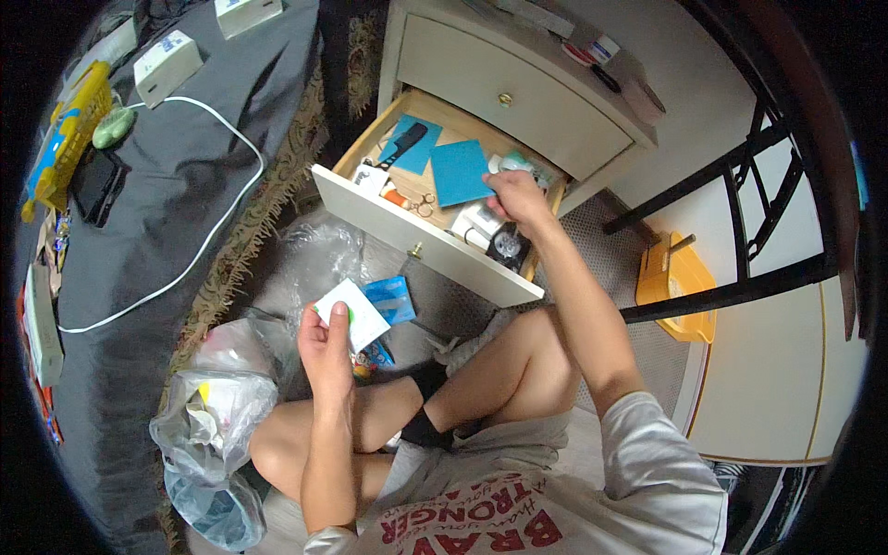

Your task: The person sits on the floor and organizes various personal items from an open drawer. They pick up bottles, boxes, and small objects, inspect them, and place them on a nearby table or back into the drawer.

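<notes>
My left hand (327,343) grips a white square card or packet (364,319) with green marks, thumb on top, above the floor. Over the pulled-out drawer (361,205), my right hand (517,198) pinches the corner of a blue rectangular sheet or booklet (459,172). A second blue piece (414,142) lies flat in the drawer, with a black comb (404,144) across it. Near the drawer's front are small scissors (422,205), an orange-and-white item (394,194) and a white box (371,178). Several small items beside my right hand are partly hidden by it.
Blue packaging (392,300) and a colourful wrapper (374,355) lie on the floor. Clear plastic bags (215,416) stand at my left, beside a grey-covered bed (166,243) with a white cable (236,201). At right are a black metal frame (721,298) and a yellow bin (655,270).
</notes>
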`<state>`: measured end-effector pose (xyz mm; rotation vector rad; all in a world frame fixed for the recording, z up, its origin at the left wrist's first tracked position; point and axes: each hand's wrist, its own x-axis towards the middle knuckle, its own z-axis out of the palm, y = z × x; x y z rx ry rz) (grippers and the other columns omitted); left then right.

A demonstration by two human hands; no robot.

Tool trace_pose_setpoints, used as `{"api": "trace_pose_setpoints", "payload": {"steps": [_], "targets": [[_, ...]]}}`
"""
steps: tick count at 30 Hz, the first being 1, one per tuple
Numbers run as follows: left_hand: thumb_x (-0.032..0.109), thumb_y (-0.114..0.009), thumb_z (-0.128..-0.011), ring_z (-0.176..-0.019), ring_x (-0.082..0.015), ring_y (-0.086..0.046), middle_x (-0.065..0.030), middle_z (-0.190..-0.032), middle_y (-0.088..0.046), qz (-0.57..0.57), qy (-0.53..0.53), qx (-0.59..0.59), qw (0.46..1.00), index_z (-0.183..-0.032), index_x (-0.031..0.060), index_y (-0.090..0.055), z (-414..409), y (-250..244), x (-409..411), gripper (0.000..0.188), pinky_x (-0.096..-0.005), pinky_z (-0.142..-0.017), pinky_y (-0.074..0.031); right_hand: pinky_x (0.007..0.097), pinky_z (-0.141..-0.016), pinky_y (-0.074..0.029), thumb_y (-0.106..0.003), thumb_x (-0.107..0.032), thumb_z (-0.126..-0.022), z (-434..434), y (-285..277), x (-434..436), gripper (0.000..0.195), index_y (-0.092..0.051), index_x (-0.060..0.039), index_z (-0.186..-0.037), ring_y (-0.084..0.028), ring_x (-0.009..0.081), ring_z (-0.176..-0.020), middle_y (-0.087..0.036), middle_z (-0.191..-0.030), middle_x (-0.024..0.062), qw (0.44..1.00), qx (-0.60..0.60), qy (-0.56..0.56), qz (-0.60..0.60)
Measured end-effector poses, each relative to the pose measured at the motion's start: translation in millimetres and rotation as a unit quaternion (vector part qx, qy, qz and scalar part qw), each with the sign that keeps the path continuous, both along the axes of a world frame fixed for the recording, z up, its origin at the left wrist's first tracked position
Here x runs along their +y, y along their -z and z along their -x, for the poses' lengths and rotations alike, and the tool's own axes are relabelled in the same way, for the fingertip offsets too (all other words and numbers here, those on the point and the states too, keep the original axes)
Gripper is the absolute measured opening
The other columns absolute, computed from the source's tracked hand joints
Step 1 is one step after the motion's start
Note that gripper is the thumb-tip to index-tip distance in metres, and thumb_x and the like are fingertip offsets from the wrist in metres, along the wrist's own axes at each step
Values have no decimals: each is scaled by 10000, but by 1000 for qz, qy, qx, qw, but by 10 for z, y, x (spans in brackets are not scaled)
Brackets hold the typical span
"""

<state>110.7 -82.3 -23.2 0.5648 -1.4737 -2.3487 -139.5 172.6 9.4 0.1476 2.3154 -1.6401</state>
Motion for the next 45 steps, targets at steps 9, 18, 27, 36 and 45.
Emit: {"api": "trace_pose_setpoints", "payload": {"steps": [9,18,27,36,45], "targets": [[181,-612,-984,-751,-22,-546,21,-874,-635,-15,-22,2,1000,-1047,45,-572,15,-19,-83,155,-193,-663,-440,237,-386,-388,-581,-200,-976,210,186,-475,224,-617,4,-890,-615,123,-494,-708,-738,146,998,-22,-46,35],[224,-597,-990,-470,-78,-551,-26,-718,-623,6,78,-41,996,-1040,16,-538,53,-155,25,222,-217,-358,-355,196,-434,-392,-558,-237,-1007,-895,-521,-156,212,-599,-36,-952,-586,74,-522,-667,-694,69,981,94,-86,149],[142,-648,-931,-500,-62,-544,-51,-777,-670,187,229,40,954,-1136,-38,-584,1398,-730,484,280,-214,-442,-410,200,-459,-390,-513,-225,-1024,-1636,-680,170,213,-580,-50,-924,-567,76,-532,-653,-708,38,975,100,-74,183],[195,-598,-976,-981,-182,-644,-117,-1174,-649,-31,262,103,959,-1304,-12,-536,375,-688,829,393,-314,-770,-543,197,-477,-413,-556,-195,-1004,-1880,-395,91,212,-564,-15,-1115,-641,81,-668,-703,-866,54,948,122,-18,293],[214,-600,-987,-438,-81,-565,-49,-742,-653,196,113,-60,972,-1055,7,-571,-579,-637,63,220,-217,-369,-430,321,-704,-538,-691,-158,-892,-2320,-400,24,174,-653,-33,-1007,-671,186,-781,-693,-917,106,964,252,-78,-14]]}}
